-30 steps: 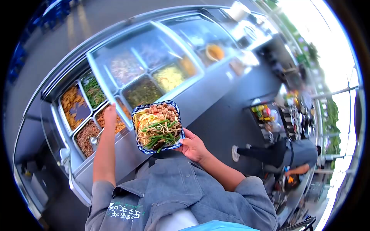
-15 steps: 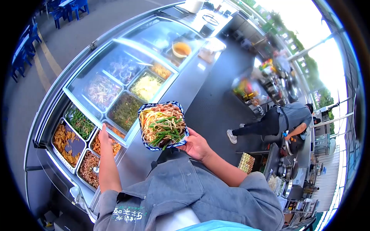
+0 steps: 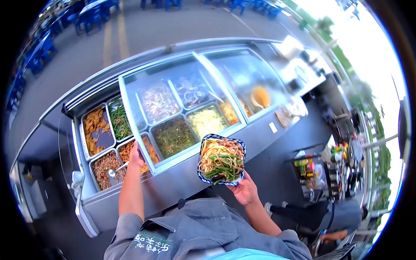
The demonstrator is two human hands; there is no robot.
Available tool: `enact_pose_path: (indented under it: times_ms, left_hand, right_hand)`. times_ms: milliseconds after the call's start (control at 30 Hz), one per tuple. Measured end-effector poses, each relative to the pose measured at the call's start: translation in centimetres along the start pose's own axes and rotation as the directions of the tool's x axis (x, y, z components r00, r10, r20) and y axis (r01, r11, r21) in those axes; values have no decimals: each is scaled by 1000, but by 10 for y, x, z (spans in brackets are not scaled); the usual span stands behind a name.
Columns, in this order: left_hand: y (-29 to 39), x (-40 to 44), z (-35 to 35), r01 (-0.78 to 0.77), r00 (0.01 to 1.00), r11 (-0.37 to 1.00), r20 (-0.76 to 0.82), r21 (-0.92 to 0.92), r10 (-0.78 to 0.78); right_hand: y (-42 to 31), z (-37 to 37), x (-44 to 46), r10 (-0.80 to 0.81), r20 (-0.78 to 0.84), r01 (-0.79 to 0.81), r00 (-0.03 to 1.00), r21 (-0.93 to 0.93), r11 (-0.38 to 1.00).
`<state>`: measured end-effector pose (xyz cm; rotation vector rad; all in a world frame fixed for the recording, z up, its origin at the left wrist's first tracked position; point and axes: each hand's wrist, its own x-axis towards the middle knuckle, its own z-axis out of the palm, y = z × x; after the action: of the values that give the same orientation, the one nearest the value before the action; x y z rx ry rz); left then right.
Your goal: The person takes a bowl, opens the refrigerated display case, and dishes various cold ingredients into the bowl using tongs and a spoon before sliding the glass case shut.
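Observation:
My right hand (image 3: 245, 190) grips the lower edge of a squarish blue-and-white patterned bowl (image 3: 200, 171). Noodles (image 3: 207, 162), cut green stalks (image 3: 227, 167) and brown peanut-like pieces (image 3: 234, 146) fill it. My left hand (image 3: 137, 157) is at the near left corner of a sliding glass lid (image 3: 157, 166) over a food counter, its fingers against the frame. Beside that hand, uncovered trays hold brown nuts (image 3: 104, 170), orange-brown pieces (image 3: 126, 151), green stalks (image 3: 119, 118) and brown slices (image 3: 96, 123). A spoon (image 3: 113, 172) lies in the nut tray.
Under the glass are trays of shredded food (image 3: 207, 120), dark green strands (image 3: 173, 136) and an orange-filled bowl (image 3: 261, 97). A co-worker (image 3: 342, 215) bends at the right. A cart with bottles (image 3: 310, 169) stands behind. Blue chairs (image 3: 89, 21) are beyond the counter.
The view has turned, so the counter now lies more level across it and the co-worker appears lower right. The bowl stays in my right hand; my left hand remains at the lid's corner.

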<state>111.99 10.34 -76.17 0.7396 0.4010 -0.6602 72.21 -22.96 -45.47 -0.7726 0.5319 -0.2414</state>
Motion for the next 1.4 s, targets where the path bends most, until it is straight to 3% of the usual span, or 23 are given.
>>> enact_pose_path:
  times_ms: [67, 100, 133, 167, 200, 233, 267, 300, 367, 567, 600, 633, 667, 700, 767, 833, 900, 967, 1000, 1100, 1400]
  left_hand:
    - [-7, 8, -12, -49, 995, 999, -87, -10, 48]
    - [0, -14, 11, 62, 965, 998, -255, 23, -54]
    - [-8, 4, -25, 70, 992, 997, -112, 43, -65]
    - [-11, 12, -44, 16, 996, 994, -88, 110, -6]
    - [-18, 25, -41, -37, 922, 977, -370, 212, 116]
    - [-20, 29, -50, -40, 911, 976, -394, 214, 124]
    - [1, -32, -5, -43, 897, 969, -419, 242, 145]
    - [2, -25, -20, 5, 881, 969, -459, 249, 113]
    - [-12, 10, -49, 27, 844, 920, -502, 392, 189]
    - [46, -69, -70, 45, 814, 769, -469, 638, 341]
    - [48, -43, -127, 121, 722, 514, -430, 849, 542]
    - [70, -66, -137, 184, 722, 364, -377, 913, 580]
    - [85, -86, -141, 281, 659, 254, -379, 925, 650]
    - [102, -93, -171, 309, 661, 335, -454, 890, 597]
    - [126, -159, -123, 479, 299, 409, -582, 777, 756]
    - [124, -184, -74, 370, 368, 214, -354, 904, 860]
    - [88, -157, -82, 219, 624, -325, 124, 920, 772]
    - [56, -135, -107, 149, 635, -472, 282, 869, 719]
    - [66, -143, -100, 202, 711, -487, 215, 850, 670]
    - [84, -153, -104, 216, 743, -482, 177, 849, 645]
    - [137, -171, -160, 246, 755, -485, 148, 839, 639]
  right_hand:
    - [-15, -15, 18, 47, 52, -47, 998, -2, 999]
    - [-22, -13, 24, 51, 77, -52, 996, 4, 999]
    - [-27, -20, 32, 79, 120, -77, 990, -22, 997]
    - [-32, -12, 37, 72, 168, -60, 983, -78, 995]
    - [-36, -1, 42, 73, 184, -45, 980, -152, 987]
    - [-39, -9, 47, 96, 210, -57, 973, -187, 981]
    - [-37, -22, 55, 85, 158, -55, 984, -189, 980]
    - [-35, -19, 56, 80, 158, -48, 984, -200, 979]
    - [-43, -47, 95, 115, 171, -74, 979, -233, 970]
    - [-39, -2, 131, 186, 203, -129, 961, -262, 956]
    - [-35, 1, 139, 199, 271, -126, 942, -264, 956]
    - [-24, 15, 141, 167, 288, -99, 943, -237, 966]
    - [-14, 25, 136, 125, 286, -66, 950, -209, 976]
    - [-12, 26, 137, 149, 243, -94, 958, -225, 970]
    - [-1, 39, 144, 196, 230, -134, 953, -258, 957]
    - [9, 59, 141, 244, 233, -190, 941, -230, 954]
    - [24, 74, 144, 282, 229, -224, 932, -249, 942]
    - [37, 85, 146, 332, 223, -273, 916, -258, 927]
    - [43, 88, 150, 347, 196, -285, 917, -286, 915]
    - [68, 105, 157, 372, 198, -305, 907, -302, 903]
    - [125, 130, 186, 403, 215, -344, 890, -266, 901]
